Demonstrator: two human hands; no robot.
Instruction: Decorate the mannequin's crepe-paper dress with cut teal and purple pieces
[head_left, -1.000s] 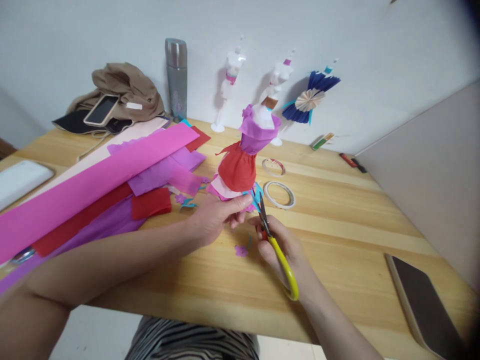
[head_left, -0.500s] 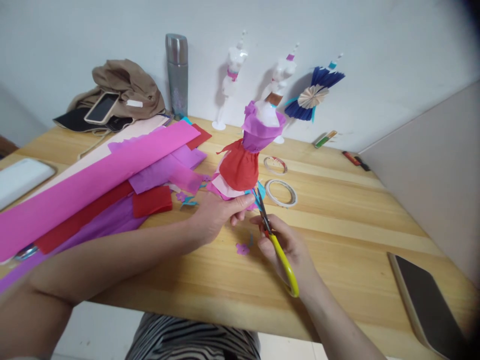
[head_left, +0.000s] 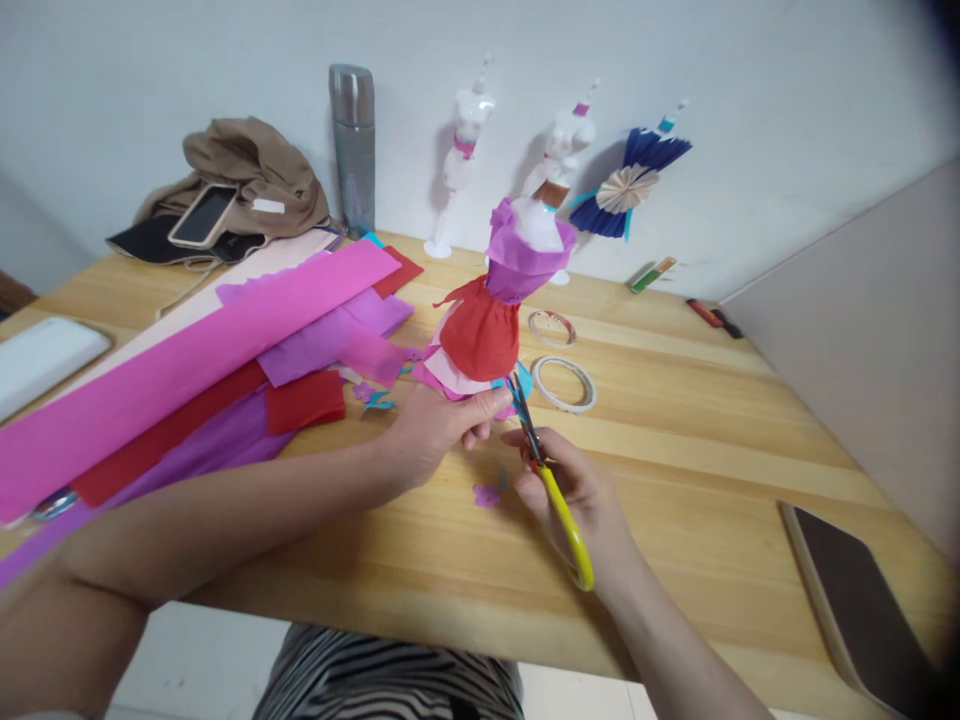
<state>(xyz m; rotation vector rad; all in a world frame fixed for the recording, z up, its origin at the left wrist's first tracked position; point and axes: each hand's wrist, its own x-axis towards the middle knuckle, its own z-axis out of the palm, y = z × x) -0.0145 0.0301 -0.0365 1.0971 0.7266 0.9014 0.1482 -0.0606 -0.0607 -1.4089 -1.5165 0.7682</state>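
Observation:
A small dress form point(head_left: 480, 335) stands on the table, dressed in a purple top and a red skirt over pale pink, magenta and blue layers. My left hand point(head_left: 439, 425) pinches the lower edge of this paper dress, thumb on top. In my right hand point(head_left: 574, 495) are yellow-handled scissors point(head_left: 559, 515), their blades pointing up at the blue and magenta hem beside my left thumb. Whether the blades have paper between them is hard to make out. A purple paper flower point(head_left: 486, 496) lies on the table below the hands.
Crepe paper strips point(head_left: 187, 350) cover the left side. Two tape rolls point(head_left: 562, 386) lie right of the dress. Behind stand white dress forms point(head_left: 454, 170), a navy paper dress point(head_left: 637, 185) and a thermos point(head_left: 354, 150). A phone point(head_left: 855, 600) lies at the right.
Almost nothing differs. The scissors and right hand have shifted very slightly, and the view has moved a little; both hands keep their hold.

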